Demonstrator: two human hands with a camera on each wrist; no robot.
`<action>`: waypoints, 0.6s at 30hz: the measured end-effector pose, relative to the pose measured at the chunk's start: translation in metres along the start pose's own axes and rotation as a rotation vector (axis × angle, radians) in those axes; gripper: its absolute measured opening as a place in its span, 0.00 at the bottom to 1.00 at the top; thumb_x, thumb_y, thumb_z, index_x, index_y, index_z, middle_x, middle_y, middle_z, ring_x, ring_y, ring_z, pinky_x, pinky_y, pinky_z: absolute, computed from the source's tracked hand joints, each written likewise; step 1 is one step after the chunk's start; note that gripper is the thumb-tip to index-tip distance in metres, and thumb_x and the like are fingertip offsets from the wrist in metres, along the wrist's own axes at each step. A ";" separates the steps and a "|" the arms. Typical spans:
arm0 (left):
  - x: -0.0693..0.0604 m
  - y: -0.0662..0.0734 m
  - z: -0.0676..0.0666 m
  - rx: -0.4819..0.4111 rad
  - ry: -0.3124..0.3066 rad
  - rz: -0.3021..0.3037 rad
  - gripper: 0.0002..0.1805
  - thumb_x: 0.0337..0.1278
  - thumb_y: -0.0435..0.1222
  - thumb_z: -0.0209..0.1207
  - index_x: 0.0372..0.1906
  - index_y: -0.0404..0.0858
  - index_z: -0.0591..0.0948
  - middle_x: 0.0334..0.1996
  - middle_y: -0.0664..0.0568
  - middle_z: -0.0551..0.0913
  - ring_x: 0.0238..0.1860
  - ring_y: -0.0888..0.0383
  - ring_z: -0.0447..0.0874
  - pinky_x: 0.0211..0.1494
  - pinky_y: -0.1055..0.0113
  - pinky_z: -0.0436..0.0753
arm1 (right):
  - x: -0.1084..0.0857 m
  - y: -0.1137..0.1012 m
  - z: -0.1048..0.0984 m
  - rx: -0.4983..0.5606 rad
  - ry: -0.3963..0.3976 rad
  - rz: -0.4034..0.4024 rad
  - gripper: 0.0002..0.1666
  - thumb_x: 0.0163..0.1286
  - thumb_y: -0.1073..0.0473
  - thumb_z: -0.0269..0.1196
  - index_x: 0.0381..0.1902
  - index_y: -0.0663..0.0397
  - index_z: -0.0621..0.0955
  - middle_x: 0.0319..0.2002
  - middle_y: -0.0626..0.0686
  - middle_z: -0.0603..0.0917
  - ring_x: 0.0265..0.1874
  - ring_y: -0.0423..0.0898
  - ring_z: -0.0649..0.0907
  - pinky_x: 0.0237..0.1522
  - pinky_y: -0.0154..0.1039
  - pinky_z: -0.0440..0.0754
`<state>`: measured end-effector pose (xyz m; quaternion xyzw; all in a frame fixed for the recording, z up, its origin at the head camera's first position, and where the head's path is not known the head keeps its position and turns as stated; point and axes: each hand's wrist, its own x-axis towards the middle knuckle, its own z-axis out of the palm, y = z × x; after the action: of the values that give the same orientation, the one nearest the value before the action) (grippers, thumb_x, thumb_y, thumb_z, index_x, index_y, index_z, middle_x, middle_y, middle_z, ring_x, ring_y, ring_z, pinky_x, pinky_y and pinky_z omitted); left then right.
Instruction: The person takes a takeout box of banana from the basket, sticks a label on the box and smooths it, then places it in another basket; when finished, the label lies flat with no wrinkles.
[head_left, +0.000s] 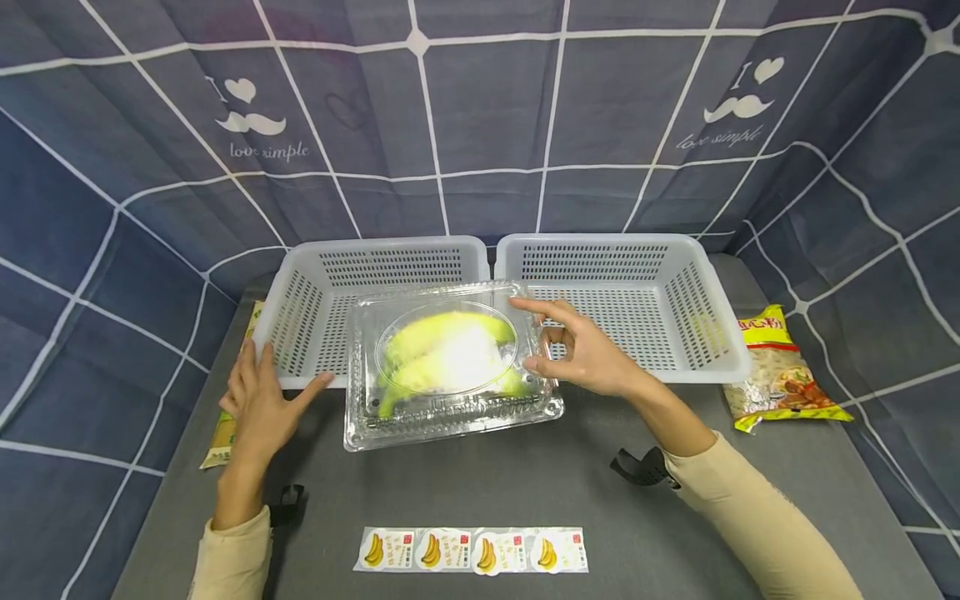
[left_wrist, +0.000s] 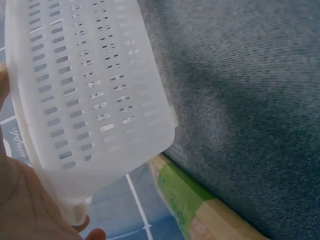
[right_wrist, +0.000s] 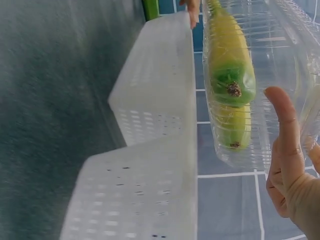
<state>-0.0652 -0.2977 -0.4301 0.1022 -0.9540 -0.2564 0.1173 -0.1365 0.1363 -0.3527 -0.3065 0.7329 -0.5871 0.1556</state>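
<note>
A clear plastic clamshell box with yellow-green bananas inside is raised over the two baskets' front rims. My right hand holds the box by its right side, and in the right wrist view the thumb presses against its wall. Banana ends show through the plastic there. My left hand grips the front left corner of the left white basket; its thumb lies along the front rim and the fingers reach round the left side. The left wrist view shows the slotted basket wall close up.
The right white basket stands beside the left one. A yellow food packet lies to its right; another packet is partly hidden at left. Banana stickers lie near the front on the grey table. A patterned curtain surrounds it.
</note>
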 end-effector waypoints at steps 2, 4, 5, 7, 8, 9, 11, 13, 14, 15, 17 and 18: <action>0.000 0.001 -0.001 -0.002 -0.013 -0.003 0.59 0.54 0.63 0.61 0.77 0.31 0.48 0.78 0.38 0.35 0.74 0.31 0.35 0.57 0.31 0.46 | -0.008 0.001 0.001 0.015 0.002 0.014 0.43 0.60 0.70 0.67 0.72 0.55 0.65 0.61 0.60 0.62 0.35 0.41 0.76 0.19 0.37 0.82; 0.000 0.001 -0.001 -0.006 -0.020 -0.005 0.59 0.55 0.62 0.61 0.77 0.30 0.47 0.78 0.37 0.35 0.75 0.31 0.34 0.57 0.30 0.45 | -0.016 0.001 0.003 0.023 0.002 0.019 0.42 0.61 0.71 0.67 0.72 0.55 0.66 0.58 0.60 0.62 0.35 0.41 0.76 0.18 0.39 0.82; -0.001 0.001 -0.001 -0.008 -0.019 -0.006 0.59 0.55 0.62 0.61 0.77 0.30 0.48 0.78 0.37 0.35 0.75 0.30 0.34 0.56 0.29 0.45 | -0.019 0.002 0.004 0.021 0.003 0.016 0.42 0.61 0.71 0.67 0.72 0.55 0.66 0.57 0.60 0.62 0.34 0.41 0.76 0.17 0.39 0.82; -0.002 0.001 -0.001 -0.012 -0.014 -0.006 0.59 0.55 0.62 0.61 0.77 0.30 0.48 0.78 0.36 0.35 0.75 0.30 0.34 0.56 0.28 0.44 | -0.025 0.003 0.006 0.024 0.007 0.000 0.42 0.61 0.71 0.67 0.72 0.56 0.66 0.55 0.61 0.62 0.33 0.40 0.76 0.16 0.38 0.81; -0.002 0.001 -0.001 -0.009 -0.012 -0.006 0.59 0.55 0.62 0.61 0.77 0.29 0.48 0.78 0.36 0.35 0.75 0.30 0.35 0.56 0.28 0.44 | -0.029 0.003 0.007 0.031 0.007 -0.004 0.42 0.61 0.72 0.66 0.72 0.56 0.65 0.54 0.61 0.61 0.32 0.39 0.76 0.16 0.38 0.80; -0.002 0.001 -0.001 -0.008 -0.008 -0.006 0.59 0.55 0.62 0.61 0.76 0.29 0.48 0.78 0.36 0.36 0.74 0.30 0.35 0.56 0.28 0.45 | -0.032 0.004 0.009 0.032 0.009 -0.011 0.42 0.61 0.72 0.66 0.72 0.56 0.65 0.53 0.61 0.61 0.31 0.38 0.76 0.15 0.37 0.79; -0.002 0.001 -0.001 -0.006 -0.004 -0.004 0.59 0.55 0.62 0.61 0.76 0.29 0.48 0.78 0.36 0.36 0.74 0.30 0.36 0.56 0.28 0.45 | -0.039 0.007 0.014 0.045 0.011 -0.028 0.42 0.62 0.73 0.65 0.72 0.58 0.64 0.52 0.61 0.60 0.29 0.37 0.76 0.14 0.36 0.79; -0.002 0.001 -0.001 -0.009 0.000 -0.003 0.58 0.55 0.62 0.61 0.76 0.30 0.49 0.78 0.36 0.36 0.74 0.30 0.36 0.56 0.29 0.45 | -0.048 0.009 0.021 0.061 0.020 -0.035 0.42 0.61 0.73 0.65 0.72 0.59 0.64 0.50 0.61 0.61 0.30 0.36 0.74 0.16 0.37 0.81; -0.002 0.001 -0.001 -0.011 0.002 -0.002 0.58 0.55 0.62 0.61 0.76 0.30 0.49 0.78 0.36 0.37 0.74 0.30 0.36 0.56 0.29 0.45 | -0.052 0.010 0.025 0.066 0.027 -0.038 0.42 0.61 0.74 0.65 0.72 0.59 0.64 0.48 0.61 0.61 0.30 0.35 0.73 0.16 0.37 0.81; -0.002 0.001 -0.001 -0.013 0.004 0.000 0.58 0.55 0.62 0.61 0.76 0.30 0.49 0.78 0.36 0.37 0.74 0.30 0.36 0.56 0.29 0.45 | -0.057 0.012 0.029 0.071 0.034 -0.040 0.42 0.60 0.74 0.65 0.72 0.59 0.65 0.47 0.60 0.61 0.30 0.35 0.72 0.16 0.38 0.82; -0.002 0.002 -0.001 -0.017 0.005 0.003 0.58 0.55 0.62 0.62 0.76 0.30 0.50 0.78 0.36 0.37 0.74 0.30 0.36 0.56 0.29 0.45 | -0.067 0.014 0.038 0.103 0.045 -0.034 0.42 0.59 0.74 0.66 0.71 0.59 0.65 0.43 0.59 0.61 0.31 0.36 0.69 0.18 0.40 0.84; -0.002 0.002 -0.001 -0.018 0.004 0.003 0.58 0.55 0.62 0.62 0.76 0.30 0.50 0.78 0.36 0.37 0.74 0.30 0.36 0.56 0.30 0.45 | -0.071 0.016 0.042 0.117 0.048 -0.037 0.42 0.59 0.75 0.66 0.71 0.60 0.65 0.42 0.59 0.61 0.32 0.36 0.68 0.19 0.41 0.84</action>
<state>-0.0635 -0.2963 -0.4289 0.1004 -0.9515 -0.2648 0.1206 -0.0616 0.1513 -0.3883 -0.2962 0.6950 -0.6389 0.1450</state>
